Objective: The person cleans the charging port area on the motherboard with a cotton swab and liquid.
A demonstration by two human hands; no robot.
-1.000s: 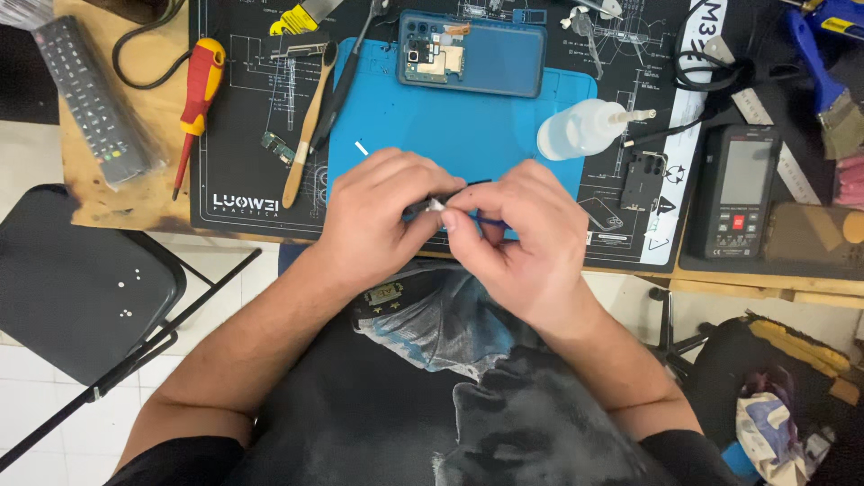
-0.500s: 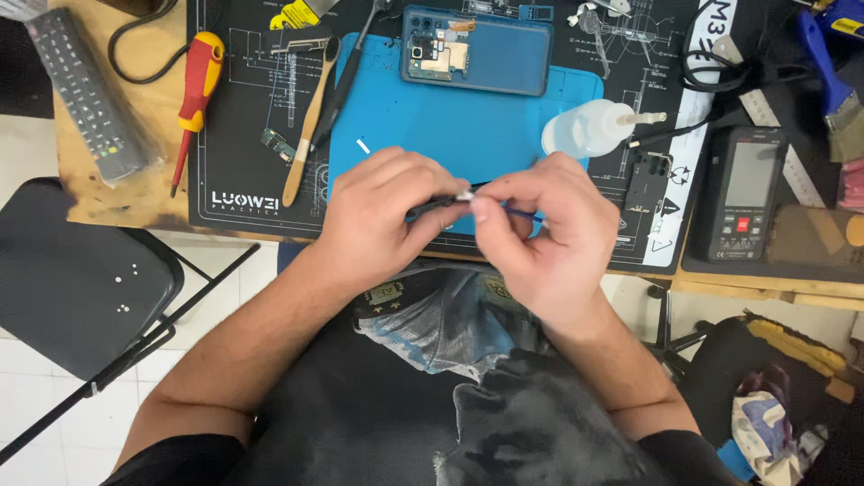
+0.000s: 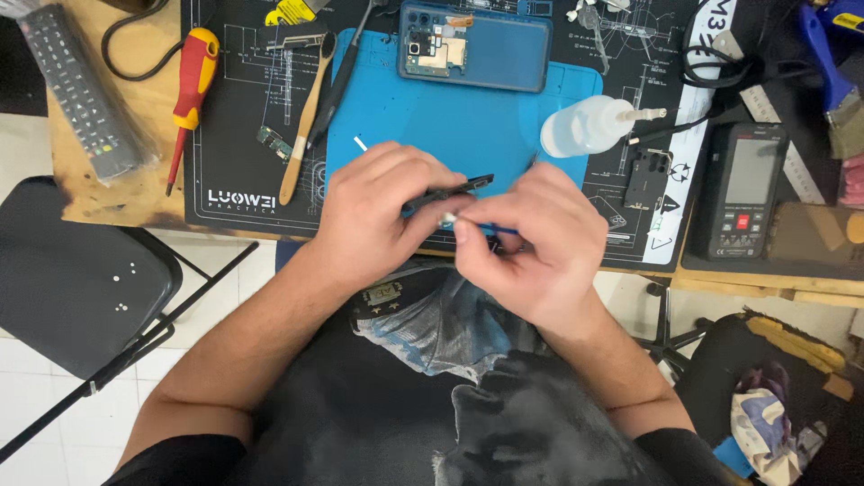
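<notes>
Head view: left hand point(image 3: 373, 216) pinches a thin dark strip point(image 3: 454, 190) over the blue mat point(image 3: 468, 117) — right hand point(image 3: 540, 238) grips a cotton swab point(image 3: 447, 219) against it, apparently mid-cleaning; steady, light strokes needed.

Bright, even overhead light, no hard shadows. Soft shadow under the left hand point(image 3: 373, 211) and right hand point(image 3: 531, 238) onto the bright blue silicone work mat point(image 3: 468, 117). Mild glare on the translucent white plastic squeeze bottle point(image 3: 585, 126) and on the glossy screen of the black handheld meter point(image 3: 745, 184). Dark black printed bench mat point(image 3: 234, 135) reads flat, low contrast. Focus sharp at centre; slight softness and wide-angle stretch toward the corners. Black folding chair seat point(image 3: 72, 270) at lower left underexposed, detail lost. White floor tiles nearly blown out.
</notes>
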